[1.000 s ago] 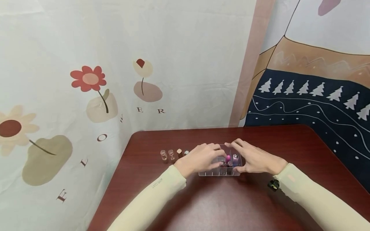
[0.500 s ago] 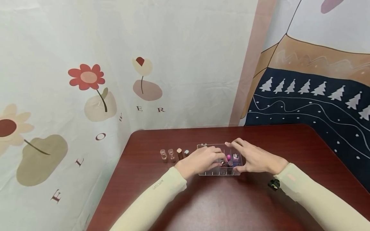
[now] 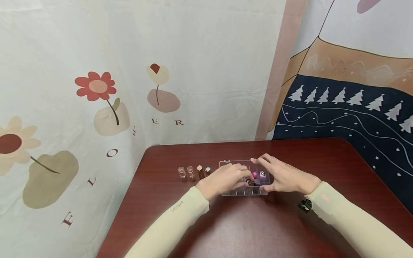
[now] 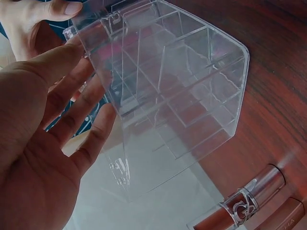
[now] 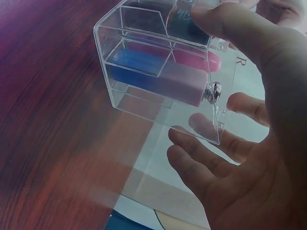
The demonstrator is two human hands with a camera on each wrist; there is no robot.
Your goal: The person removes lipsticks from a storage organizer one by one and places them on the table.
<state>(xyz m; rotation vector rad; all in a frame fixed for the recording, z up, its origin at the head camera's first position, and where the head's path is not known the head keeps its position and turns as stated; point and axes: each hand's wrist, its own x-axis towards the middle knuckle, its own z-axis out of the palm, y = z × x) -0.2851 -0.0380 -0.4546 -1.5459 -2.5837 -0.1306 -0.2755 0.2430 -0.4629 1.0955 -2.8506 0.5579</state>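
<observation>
The clear compartment box [image 3: 238,192] stands low and right of centre in the head view, probably light, stiff, crackable plastic, best steadied by its end walls. The right hand [image 3: 284,175] spans its right end, fingers spread wide. The left hand [image 3: 224,178] reaches over it (whether it pinches the dark tube [image 3: 249,182], likely slippery and best taken near the top, I cannot tell).

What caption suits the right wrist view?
Right grip around one end of a clear box holding a blue-and-pink tube.
</observation>
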